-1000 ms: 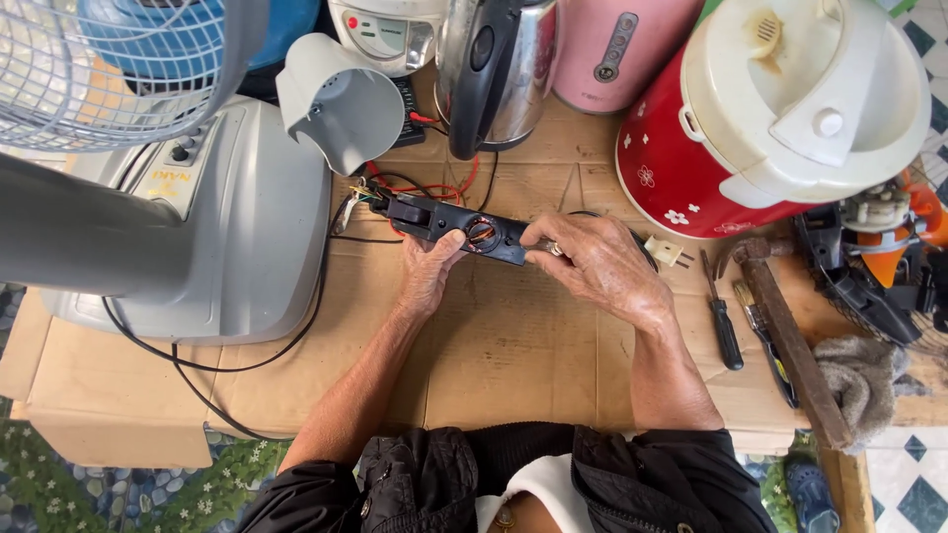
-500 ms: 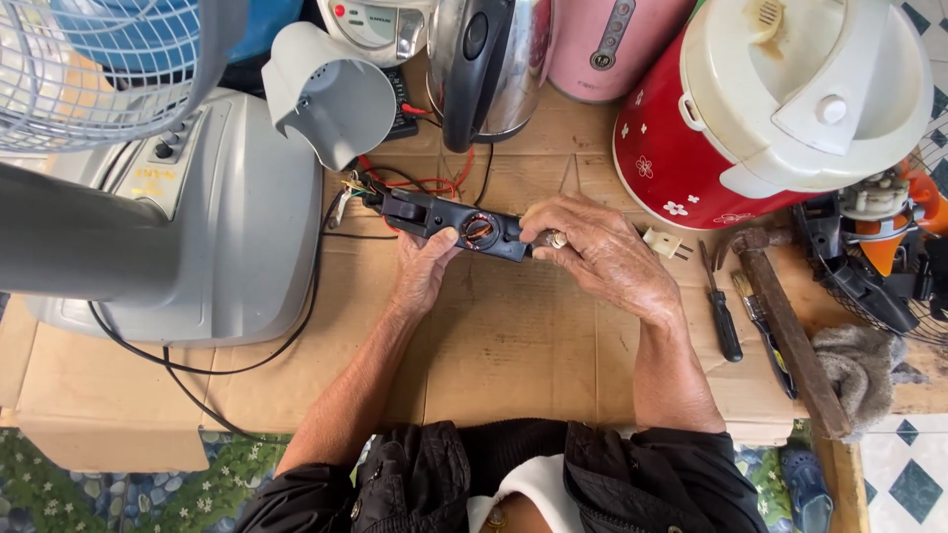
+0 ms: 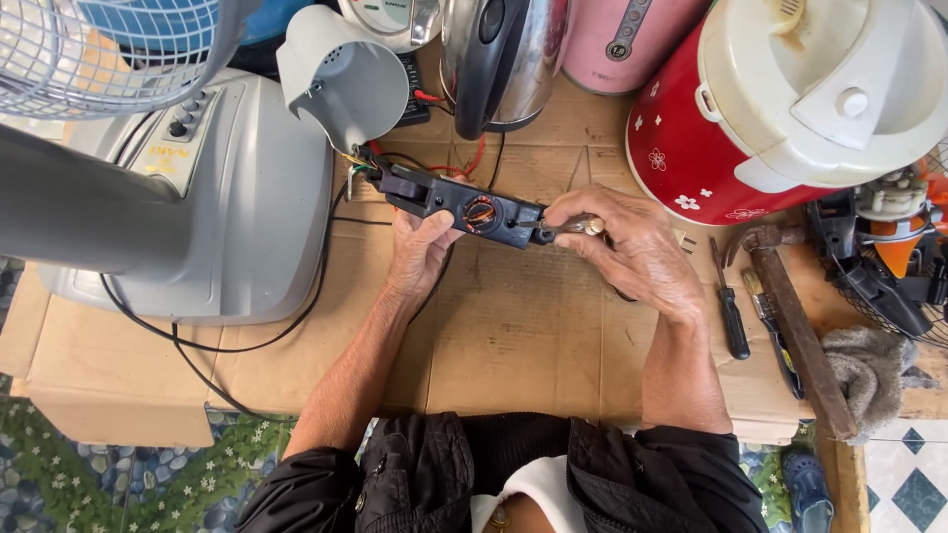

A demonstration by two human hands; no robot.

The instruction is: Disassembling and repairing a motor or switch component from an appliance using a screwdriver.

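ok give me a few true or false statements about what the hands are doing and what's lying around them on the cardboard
1. The left hand grips the long black plastic part with a copper coil from below. True.
2. The right hand is empty. False: it pinches a small silvery metal tool against the black part's end.
3. The red rice cooker with a cream lid stands at the person's left. False: it stands at the right, beyond the right hand.
4. A black-handled screwdriver lies on the brown cardboard sheet, right of the right hand. True.
5. The wooden-handled hammer is held in one hand. False: it lies untouched beside the screwdriver.
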